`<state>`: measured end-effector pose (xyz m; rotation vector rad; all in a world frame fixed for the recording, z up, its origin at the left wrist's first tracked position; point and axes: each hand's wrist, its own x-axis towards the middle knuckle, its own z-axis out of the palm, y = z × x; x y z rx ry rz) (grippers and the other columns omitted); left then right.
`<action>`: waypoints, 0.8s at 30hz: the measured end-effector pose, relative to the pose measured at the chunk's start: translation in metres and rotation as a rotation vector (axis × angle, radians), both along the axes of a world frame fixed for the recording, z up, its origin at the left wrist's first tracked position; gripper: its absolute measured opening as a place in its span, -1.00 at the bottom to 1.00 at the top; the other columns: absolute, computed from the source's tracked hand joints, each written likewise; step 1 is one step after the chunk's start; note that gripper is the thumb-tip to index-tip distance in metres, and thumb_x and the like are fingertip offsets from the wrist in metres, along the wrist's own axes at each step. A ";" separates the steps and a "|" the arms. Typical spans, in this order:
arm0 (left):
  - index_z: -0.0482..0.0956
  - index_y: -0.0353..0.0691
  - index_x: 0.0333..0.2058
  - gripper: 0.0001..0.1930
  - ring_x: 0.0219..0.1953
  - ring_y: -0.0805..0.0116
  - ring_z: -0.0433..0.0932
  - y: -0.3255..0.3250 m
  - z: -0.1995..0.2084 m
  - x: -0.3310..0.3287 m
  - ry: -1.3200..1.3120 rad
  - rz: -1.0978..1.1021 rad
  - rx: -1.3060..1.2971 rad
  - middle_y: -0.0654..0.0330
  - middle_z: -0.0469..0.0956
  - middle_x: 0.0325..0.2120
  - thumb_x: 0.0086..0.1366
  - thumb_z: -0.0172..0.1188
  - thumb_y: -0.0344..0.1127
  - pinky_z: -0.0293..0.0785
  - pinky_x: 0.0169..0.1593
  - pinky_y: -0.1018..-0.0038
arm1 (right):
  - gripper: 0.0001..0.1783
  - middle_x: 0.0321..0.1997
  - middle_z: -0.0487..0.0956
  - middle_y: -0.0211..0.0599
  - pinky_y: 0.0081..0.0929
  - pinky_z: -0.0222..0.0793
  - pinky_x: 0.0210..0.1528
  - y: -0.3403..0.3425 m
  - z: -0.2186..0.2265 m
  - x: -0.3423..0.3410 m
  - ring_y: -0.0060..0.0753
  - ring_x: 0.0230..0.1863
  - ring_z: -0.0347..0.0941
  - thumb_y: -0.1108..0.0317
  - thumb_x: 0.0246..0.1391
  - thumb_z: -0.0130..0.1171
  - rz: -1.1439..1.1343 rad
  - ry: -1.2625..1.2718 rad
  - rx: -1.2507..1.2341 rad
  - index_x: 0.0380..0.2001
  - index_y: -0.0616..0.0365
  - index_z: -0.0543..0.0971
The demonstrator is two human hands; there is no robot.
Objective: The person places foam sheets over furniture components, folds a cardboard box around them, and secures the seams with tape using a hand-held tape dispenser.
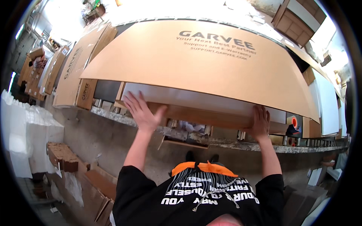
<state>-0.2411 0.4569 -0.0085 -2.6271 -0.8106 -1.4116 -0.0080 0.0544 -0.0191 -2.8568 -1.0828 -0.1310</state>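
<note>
Your left hand [143, 113] was spread, its fingers fanned over the opening of the large cardboard box [181, 71] and its thumb held out to the side, by the front wall [203, 115]. Fingertip contact could not be confirmed. Your right hand [261, 123] rested at the right part of the front wall, fingers extended, close together and reaching over its upper edge; whether the thumb pinched the wall could not be told.

The box lay lengthwise on the conveyor-like bench [233, 144], directly before you. A white inner surface [211, 98] showed between its top panel and front wall.

The top panel bore dark printing: one large line above three smaller lines. A second box [83, 64], to the left, carried dark lettering on two faces. Your black shirt [151, 188] bore white lettering. An orange tape roll [293, 121] sat near the right front end.
</note>
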 end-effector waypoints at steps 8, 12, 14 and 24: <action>0.37 -0.23 0.20 -0.21 0.21 -0.26 0.29 0.063 -0.041 0.026 0.761 0.168 -0.103 -0.15 0.38 0.17 0.28 -0.08 0.35 -0.02 0.33 -0.08 | 0.10 0.34 0.28 -0.15 -0.05 -0.07 0.39 0.016 0.022 -0.006 0.01 0.40 0.07 -0.12 -0.37 0.48 -0.004 0.019 0.047 0.28 0.07 0.28; 0.13 -0.37 0.32 -0.31 0.34 -0.50 -0.02 0.038 -0.059 0.012 0.271 -0.064 0.080 -0.35 0.02 0.32 0.45 -0.21 0.10 -0.27 0.37 -0.21 | 0.11 0.40 0.19 -0.12 0.05 -0.10 0.42 0.033 -0.001 -0.005 -0.01 0.43 0.02 -0.06 -0.30 0.47 -0.014 -0.085 -0.059 0.31 0.09 0.21; 0.14 -0.30 0.31 -0.22 0.37 -0.45 -0.08 -0.030 -0.006 0.030 0.277 -0.477 0.341 -0.23 0.02 0.35 0.34 -0.01 0.18 -0.17 0.37 -0.24 | 0.12 0.41 0.16 -0.12 0.07 -0.15 0.44 0.037 -0.002 -0.004 0.02 0.45 -0.03 -0.06 -0.28 0.46 0.006 -0.034 -0.026 0.33 0.10 0.18; -0.17 -0.34 0.39 0.35 0.34 -0.32 0.10 -0.173 0.101 0.139 1.433 -0.557 0.304 -0.22 -0.09 0.39 -0.19 0.51 0.19 0.08 0.40 0.11 | 0.31 0.26 0.40 -0.04 -0.11 0.14 0.34 -0.035 0.013 0.020 -0.06 0.32 0.25 -0.68 -0.44 0.15 -0.109 0.396 -0.108 0.21 0.20 0.38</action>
